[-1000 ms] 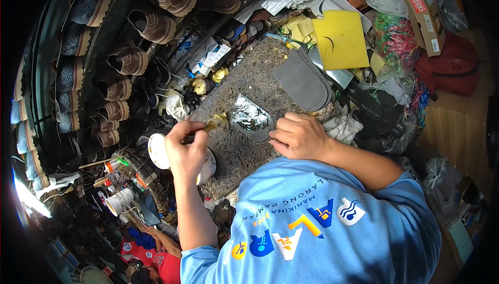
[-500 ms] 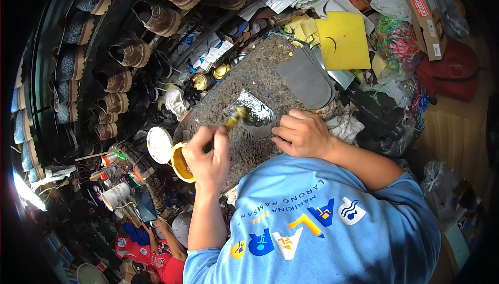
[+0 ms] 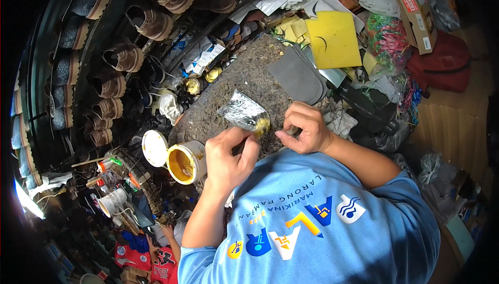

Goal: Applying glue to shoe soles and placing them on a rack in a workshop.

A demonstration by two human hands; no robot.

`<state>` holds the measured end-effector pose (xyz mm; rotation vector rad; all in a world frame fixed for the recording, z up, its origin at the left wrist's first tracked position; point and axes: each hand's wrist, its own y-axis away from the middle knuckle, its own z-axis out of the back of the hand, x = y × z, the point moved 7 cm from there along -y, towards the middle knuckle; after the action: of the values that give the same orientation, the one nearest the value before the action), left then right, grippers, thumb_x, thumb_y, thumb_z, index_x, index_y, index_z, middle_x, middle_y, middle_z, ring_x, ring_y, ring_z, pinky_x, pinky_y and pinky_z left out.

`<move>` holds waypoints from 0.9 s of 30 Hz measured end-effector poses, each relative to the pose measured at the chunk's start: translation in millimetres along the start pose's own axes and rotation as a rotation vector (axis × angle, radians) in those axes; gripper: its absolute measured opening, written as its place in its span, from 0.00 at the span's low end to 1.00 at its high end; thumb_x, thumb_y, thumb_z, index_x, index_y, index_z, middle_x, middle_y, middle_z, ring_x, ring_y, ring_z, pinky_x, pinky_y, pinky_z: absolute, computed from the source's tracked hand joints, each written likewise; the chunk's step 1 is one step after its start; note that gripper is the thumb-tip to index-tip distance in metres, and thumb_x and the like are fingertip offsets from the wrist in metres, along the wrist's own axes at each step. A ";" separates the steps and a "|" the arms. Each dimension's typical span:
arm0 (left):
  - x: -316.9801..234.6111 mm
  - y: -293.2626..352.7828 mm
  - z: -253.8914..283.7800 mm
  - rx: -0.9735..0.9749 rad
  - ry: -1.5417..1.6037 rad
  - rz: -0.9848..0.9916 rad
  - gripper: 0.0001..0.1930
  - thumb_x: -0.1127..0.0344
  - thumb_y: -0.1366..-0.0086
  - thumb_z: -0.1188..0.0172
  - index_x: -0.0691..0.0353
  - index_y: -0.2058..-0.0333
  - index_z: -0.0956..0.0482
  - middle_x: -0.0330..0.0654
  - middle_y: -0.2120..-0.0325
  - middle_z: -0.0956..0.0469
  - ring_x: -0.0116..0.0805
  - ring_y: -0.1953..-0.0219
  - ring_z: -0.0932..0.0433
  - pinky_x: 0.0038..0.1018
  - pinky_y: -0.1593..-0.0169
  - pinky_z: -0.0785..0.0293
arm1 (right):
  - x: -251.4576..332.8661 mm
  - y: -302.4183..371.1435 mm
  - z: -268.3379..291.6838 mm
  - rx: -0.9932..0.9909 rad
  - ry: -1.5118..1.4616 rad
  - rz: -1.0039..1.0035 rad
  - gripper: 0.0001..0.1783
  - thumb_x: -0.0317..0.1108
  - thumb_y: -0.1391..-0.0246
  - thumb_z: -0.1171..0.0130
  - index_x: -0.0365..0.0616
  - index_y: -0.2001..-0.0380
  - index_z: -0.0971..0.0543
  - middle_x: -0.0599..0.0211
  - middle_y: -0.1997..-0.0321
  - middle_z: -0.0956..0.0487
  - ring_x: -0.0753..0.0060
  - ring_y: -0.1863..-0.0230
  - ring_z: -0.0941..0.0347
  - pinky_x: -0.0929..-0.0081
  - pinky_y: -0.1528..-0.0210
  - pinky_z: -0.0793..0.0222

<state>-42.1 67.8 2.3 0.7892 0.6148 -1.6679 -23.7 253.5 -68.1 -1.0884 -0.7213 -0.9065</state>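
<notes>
My left hand (image 3: 228,154) is closed around the handle of a brush; most of the handle is hidden by the fingers. Its yellowed bristles (image 3: 262,126) rest at the near right end of a dark flat cut piece (image 3: 241,110), whose surface shines with a wet coating. The piece lies flat on a rough, crusted work surface (image 3: 221,89). To the right of the brush, my right hand (image 3: 306,128) is curled, thumb close to the fingers, apart from the piece. Nothing shows in it. Left of my left hand stands an open white tub (image 3: 200,154) with amber-yellow glue-like contents.
A round lid (image 3: 155,148) leans beside the tub. Grey rounded sheets (image 3: 299,78) and a yellow sheet (image 3: 333,40) lie beyond my right hand. Brown shoes (image 3: 150,19) line racks at left. A person in red (image 3: 163,266) sits at lower left.
My left hand has moved the brush right and nearer, across the piece. My right hand has come off the piece's edge and curled. The tub's opening now shows more fully.
</notes>
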 end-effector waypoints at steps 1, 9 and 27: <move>2.5 -0.1 4.4 0.021 0.007 0.007 0.04 0.74 0.42 0.38 0.69 0.72 0.17 0.51 0.78 0.18 0.45 0.75 0.16 0.34 0.67 0.22 | -1.0 0.5 0.4 -0.009 -0.013 -0.010 0.14 0.28 0.60 0.27 0.43 0.80 0.26 0.63 0.76 0.27 0.57 0.74 0.28 0.65 0.71 0.31; 10.2 -12.3 -2.9 -0.133 -0.137 0.006 0.06 0.72 0.40 0.39 0.70 0.70 0.17 0.51 0.80 0.21 0.35 0.78 0.21 0.30 0.70 0.27 | -4.4 1.1 -1.9 0.003 -0.022 -0.023 0.14 0.26 0.60 0.27 0.43 0.81 0.26 0.63 0.75 0.28 0.61 0.73 0.29 0.68 0.71 0.33; -2.7 -9.2 7.2 -0.070 -0.039 -0.002 0.06 0.74 0.43 0.40 0.70 0.70 0.16 0.47 0.79 0.19 0.35 0.76 0.20 0.30 0.68 0.27 | -5.5 1.5 -0.4 -0.023 -0.037 -0.078 0.15 0.29 0.57 0.28 0.43 0.81 0.28 0.64 0.76 0.28 0.58 0.76 0.30 0.65 0.73 0.33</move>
<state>-51.9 66.2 8.8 0.7048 0.6438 -1.6510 -24.9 254.9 -73.6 -1.1061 -0.7900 -0.9656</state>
